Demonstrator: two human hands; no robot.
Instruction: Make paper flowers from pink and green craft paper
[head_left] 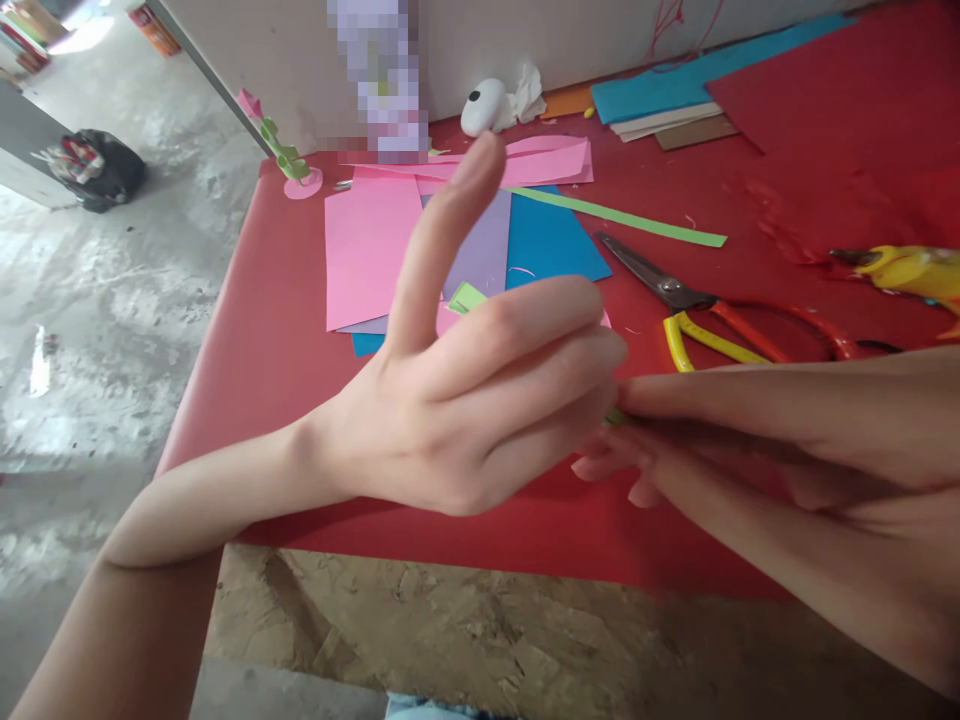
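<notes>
My left hand [480, 400] is over the middle of the red table, back towards me, thumb raised and the other fingers curled. Whatever lies inside those fingers is hidden from view. At its fingertips my right hand [787, 460] pinches a small green paper piece [615, 416] between thumb and finger, mostly covered. Both hands meet there. Another folded green paper bit [466, 297] shows behind my left hand, with some pink beside it; I cannot tell whether it is held or lying down.
Pink sheets [367, 250], a blue sheet [551, 240] and a light green strip [622, 217] lie behind my hands. Scissors [667, 290], yellow-handled pliers [712, 340] and a yellow glue gun [911, 270] are at right. A paper flower [281, 150] stands at the far left corner.
</notes>
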